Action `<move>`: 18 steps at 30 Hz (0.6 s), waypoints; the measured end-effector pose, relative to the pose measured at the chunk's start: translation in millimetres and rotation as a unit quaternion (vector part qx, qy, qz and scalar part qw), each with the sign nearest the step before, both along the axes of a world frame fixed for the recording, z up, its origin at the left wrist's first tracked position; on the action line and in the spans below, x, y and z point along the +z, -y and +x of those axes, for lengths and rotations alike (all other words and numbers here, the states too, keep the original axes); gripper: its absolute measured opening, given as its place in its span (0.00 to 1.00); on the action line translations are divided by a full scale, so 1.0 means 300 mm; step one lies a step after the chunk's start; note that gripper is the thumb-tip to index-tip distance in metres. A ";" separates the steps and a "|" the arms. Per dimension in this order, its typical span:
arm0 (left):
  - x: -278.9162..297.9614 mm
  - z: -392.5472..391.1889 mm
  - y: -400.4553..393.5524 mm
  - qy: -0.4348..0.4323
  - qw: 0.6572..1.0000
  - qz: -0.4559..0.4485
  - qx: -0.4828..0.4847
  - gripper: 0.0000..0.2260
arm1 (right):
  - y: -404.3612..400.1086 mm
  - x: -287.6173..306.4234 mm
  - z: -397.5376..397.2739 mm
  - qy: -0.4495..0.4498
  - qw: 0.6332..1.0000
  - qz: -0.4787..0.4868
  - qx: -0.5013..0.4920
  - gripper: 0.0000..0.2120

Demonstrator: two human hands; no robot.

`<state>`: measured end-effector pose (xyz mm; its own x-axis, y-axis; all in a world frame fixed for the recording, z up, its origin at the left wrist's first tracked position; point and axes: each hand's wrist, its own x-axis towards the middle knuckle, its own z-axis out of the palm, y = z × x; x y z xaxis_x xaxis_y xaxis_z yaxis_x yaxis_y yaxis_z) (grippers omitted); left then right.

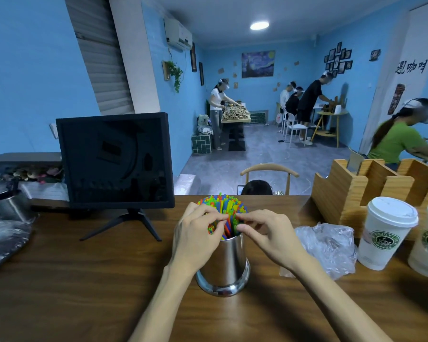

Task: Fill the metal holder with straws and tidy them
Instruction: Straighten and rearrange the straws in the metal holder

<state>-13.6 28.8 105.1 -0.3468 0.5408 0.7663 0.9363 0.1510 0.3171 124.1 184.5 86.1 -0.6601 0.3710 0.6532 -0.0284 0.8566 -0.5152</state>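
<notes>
We have the metal holder [224, 265] standing upright on the wooden tabletop [84, 280], right in front of us, and it is packed with bright straws [221, 206] that fan out above the rim. Our left hand [195, 239] curls round the left side of the bunch, fingers [214, 219] bent in and pinching straws near the rim; our right hand [267, 233] comes in from the other side, thumb and forefinger nipped onto straws just above the holder's edge. So both hands are clamped on straws, neither one on the holder itself, and that is where we see the risk. The holder looks tall and narrow with a flared foot, and nothing steadies it; if we tug the bunch sideways while squaring it up, we judge it could rock or tip and spill the lot across the tabletop. The straws look light and springy too, so squeezing hard may kink some, and loosening suddenly may let them splay out again or flick over the rim. Just to our right lies a crumpled plastic bag [329, 248], and beyond it a lidded paper cup [386, 233]; a wide elbow swing on that side could knock it over.
</notes>
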 end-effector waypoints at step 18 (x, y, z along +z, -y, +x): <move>-0.016 0.002 -0.008 -0.035 0.994 0.093 0.049 0.08 | 0.043 -0.044 -0.020 -0.081 0.996 0.044 -0.003 0.15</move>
<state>-12.9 31.3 100.2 -0.3320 0.3547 0.8741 0.9411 0.1869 0.2816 117.9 171.5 72.7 -0.5406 0.3110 0.7817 -0.0994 0.8990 -0.4264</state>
